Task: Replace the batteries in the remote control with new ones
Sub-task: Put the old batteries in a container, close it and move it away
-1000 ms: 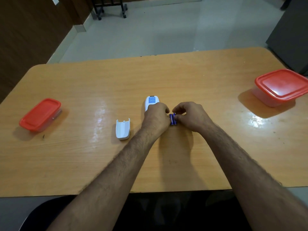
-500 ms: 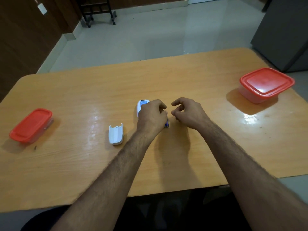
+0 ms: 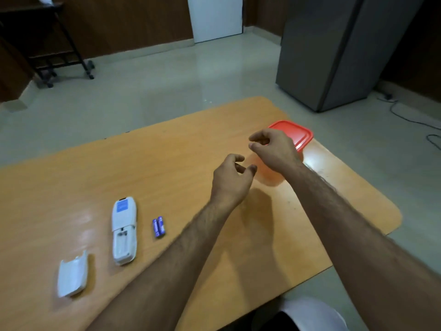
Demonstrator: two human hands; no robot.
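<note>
The white remote control (image 3: 124,229) lies face down on the wooden table (image 3: 119,168), its battery bay uncovered and looking empty. Two blue batteries (image 3: 158,226) lie side by side just right of it. The white battery cover (image 3: 71,276) rests at the lower left. My left hand (image 3: 232,179) hovers above the table with curled fingers apart and nothing in it. My right hand (image 3: 274,149) is raised in front of the red-lidded container (image 3: 297,134), fingers loosely curled, holding nothing.
The red-lidded container sits near the table's far right edge, partly hidden by my right hand. A grey cabinet (image 3: 338,48) stands on the floor beyond, with cables beside it. A black wheeled rack (image 3: 55,51) is at the back left.
Both hands let go of the remote and batteries and moved right, towards the red-lidded container. The view turned right, so the left container is out of frame.
</note>
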